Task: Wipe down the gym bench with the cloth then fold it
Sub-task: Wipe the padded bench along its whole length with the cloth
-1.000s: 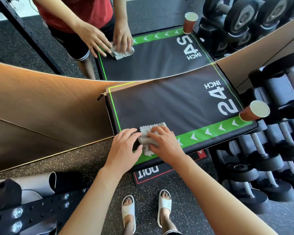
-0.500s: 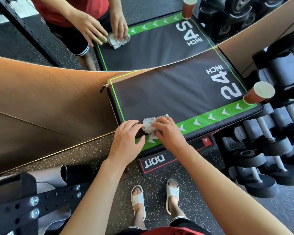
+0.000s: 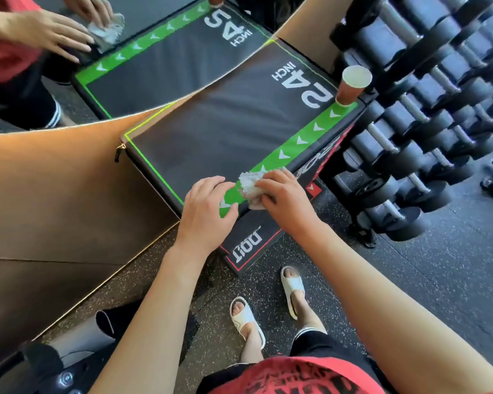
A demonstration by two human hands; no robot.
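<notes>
The gym bench [image 3: 225,129] is a black padded box with a green arrow strip along its near edge and "24 INCH" printed at the right. A small crumpled grey cloth [image 3: 249,189] lies on the green strip near the front left corner. My right hand [image 3: 285,197] grips the cloth from the right, fingers curled over it. My left hand [image 3: 208,209] rests flat on the corner of the bench just left of the cloth, fingers relaxed.
A brown paper cup [image 3: 352,85] stands on the bench's far right corner. A rack of dumbbells [image 3: 427,115] fills the right side. A mirror [image 3: 160,52] behind the bench reflects it and my hands. My feet in white sandals [image 3: 248,319] stand on the speckled floor.
The view has swung right and tilted. The cloth has bunched up further under my right hand and slid a little right along the green strip. My left hand stays at the corner.
</notes>
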